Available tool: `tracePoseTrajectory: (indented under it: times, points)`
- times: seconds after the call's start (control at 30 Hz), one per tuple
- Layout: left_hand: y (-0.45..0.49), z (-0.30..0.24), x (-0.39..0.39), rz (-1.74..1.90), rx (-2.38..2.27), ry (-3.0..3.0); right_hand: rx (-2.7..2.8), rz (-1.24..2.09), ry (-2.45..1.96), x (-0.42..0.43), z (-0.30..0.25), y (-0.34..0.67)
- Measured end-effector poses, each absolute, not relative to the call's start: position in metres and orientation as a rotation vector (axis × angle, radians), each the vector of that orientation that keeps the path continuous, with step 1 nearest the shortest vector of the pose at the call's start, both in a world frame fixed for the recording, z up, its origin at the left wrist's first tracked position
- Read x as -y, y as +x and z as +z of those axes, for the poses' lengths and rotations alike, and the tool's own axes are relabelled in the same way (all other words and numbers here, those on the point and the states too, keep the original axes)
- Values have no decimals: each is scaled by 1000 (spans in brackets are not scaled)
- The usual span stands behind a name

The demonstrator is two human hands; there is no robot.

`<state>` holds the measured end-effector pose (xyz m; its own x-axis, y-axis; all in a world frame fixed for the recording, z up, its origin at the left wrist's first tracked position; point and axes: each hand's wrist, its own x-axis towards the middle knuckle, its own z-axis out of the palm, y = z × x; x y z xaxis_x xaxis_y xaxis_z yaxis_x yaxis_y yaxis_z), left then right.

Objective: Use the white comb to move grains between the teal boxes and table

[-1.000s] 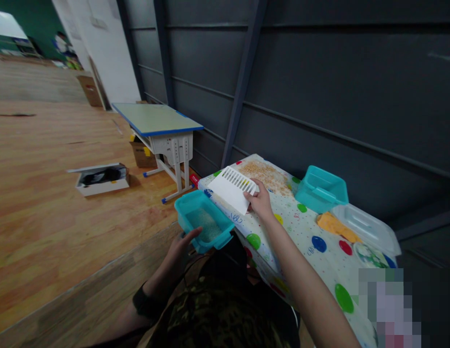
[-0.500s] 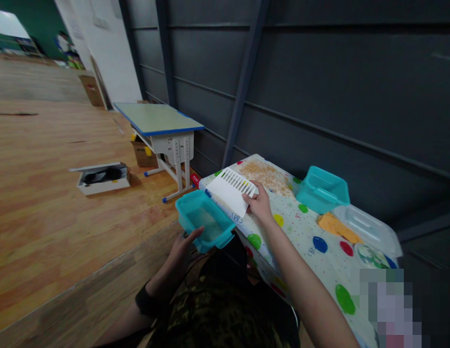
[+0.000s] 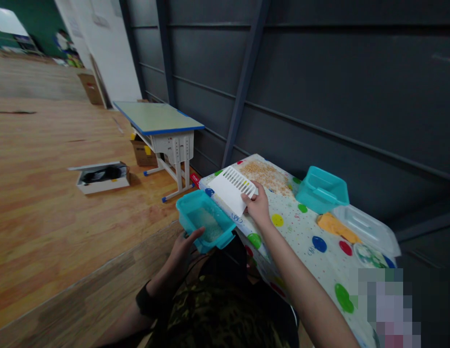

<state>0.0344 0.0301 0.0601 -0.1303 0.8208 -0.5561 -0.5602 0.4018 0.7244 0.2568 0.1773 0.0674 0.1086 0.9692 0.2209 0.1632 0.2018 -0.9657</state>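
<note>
My left hand (image 3: 188, 244) is closed on the near side of a teal plastic box (image 3: 186, 205), thumb over its rim. Small whitish grains (image 3: 210, 224) cover the bottom of this box, which is held just off the table's edge. Between the thumb and fingers of my right hand (image 3: 256, 203) is a flat white slotted scraper (image 3: 228, 193), with a row of long slots along its far side. It sits at the table's left edge, beside the box. Beyond it, small tan beans or grains (image 3: 263, 174) lie spread on the balloon-print tablecloth (image 3: 293, 232).
A second teal box (image 3: 324, 191) stands at the table's back, with an orange cloth (image 3: 337, 227) and a clear lid (image 3: 370, 229) close by. A school desk (image 3: 159, 118) is at left. On the floor lies an open white box (image 3: 105, 181). A dark panelled wall (image 3: 319, 96) runs behind.
The scraper has shifted very slightly to the right, away from the box. Both hands keep the same holds, and the box stays nearly where it was.
</note>
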Motion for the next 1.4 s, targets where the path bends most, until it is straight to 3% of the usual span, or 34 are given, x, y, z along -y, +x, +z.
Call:
tracePoseTrajectory:
  times: [0.87,1.07,1.4]
  points:
    - [35,54,-30,1191,-1186,308,1337,766,-1191,-156,65,247]
    - [34,50,-31,1165,-1212,325,1275,901,-1124,-162,71,262]
    - [35,59,-30,1172,-1228,275,1163,474,-1278,-211,78,344]
